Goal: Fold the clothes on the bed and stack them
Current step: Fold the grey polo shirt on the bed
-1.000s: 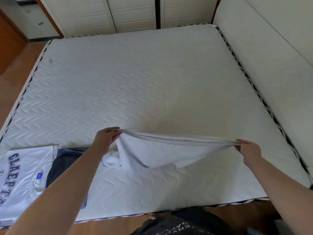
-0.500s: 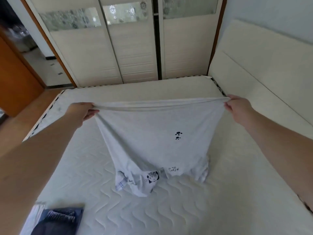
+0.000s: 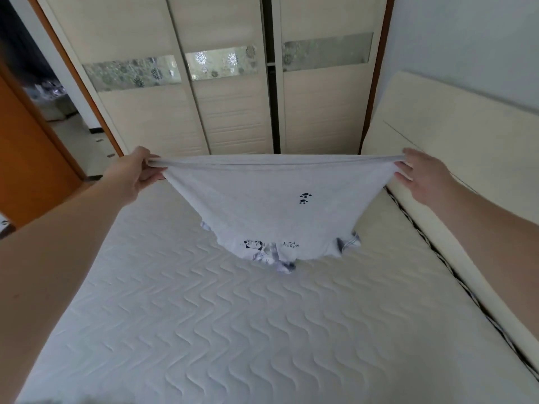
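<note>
Overhead, the shirt [image 3: 271,205] hangs stretched in the air above the far half of the bed [image 3: 262,330], toward 12 o'clock from the viewer. Its hem forms the taut upper edge; the collar end with the printed figures dangles lowest and appears to hang just above the quilted surface, though contact cannot be confirmed. The left hand [image 3: 137,176], at 10 o'clock, pinches one hem corner between thumb and curled fingers. The right hand [image 3: 420,177], at 2 o'clock, holds the opposite corner; its outer fingers look extended, and the pinch itself is partly hidden by cloth. Judged from this pose, the step in hand is shaking out and spreading the shirt before folding. To do it well, both corners should stay level and under equal tension, so that the body hangs without twist; the collar end should land first, and the hem be drawn back toward 6 o'clock, laying the cloth flat. Behind stand a wardrobe [image 3: 233,112] and, at 3 o'clock, a headboard [image 3: 455,135].
</note>
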A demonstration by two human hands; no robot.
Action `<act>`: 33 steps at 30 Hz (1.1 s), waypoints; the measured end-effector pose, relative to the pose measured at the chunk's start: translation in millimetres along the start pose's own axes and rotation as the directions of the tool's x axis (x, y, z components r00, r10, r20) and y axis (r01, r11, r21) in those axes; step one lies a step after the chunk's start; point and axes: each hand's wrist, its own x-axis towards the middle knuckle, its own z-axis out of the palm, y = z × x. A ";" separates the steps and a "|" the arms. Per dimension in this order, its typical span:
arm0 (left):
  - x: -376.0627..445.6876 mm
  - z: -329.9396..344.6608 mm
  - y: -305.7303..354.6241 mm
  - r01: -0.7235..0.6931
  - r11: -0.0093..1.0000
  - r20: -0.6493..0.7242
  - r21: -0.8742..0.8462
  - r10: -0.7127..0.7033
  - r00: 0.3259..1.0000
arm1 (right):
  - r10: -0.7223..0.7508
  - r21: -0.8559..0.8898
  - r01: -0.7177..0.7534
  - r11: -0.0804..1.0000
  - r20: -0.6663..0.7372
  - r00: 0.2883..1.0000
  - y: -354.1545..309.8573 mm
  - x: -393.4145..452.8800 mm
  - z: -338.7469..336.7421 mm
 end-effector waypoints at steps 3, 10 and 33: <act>-18.4 -23.4 -52.5 0.086 0.992 -0.037 0.095 -0.083 0.996 | 0.023 0.031 -0.019 0.999 -0.128 0.992 41.8 -24.3 -17.5; -104.3 -75.7 -232.5 0.237 0.971 -0.122 0.035 -0.232 0.965 | 0.206 0.007 -0.211 0.977 -0.251 0.946 186.9 -96.6 -94.0; -325.6 -252.7 -622.4 0.733 0.671 -0.333 0.115 -0.669 0.665 | 0.521 -0.162 -0.719 0.676 -0.585 0.622 514.2 -334.6 -314.8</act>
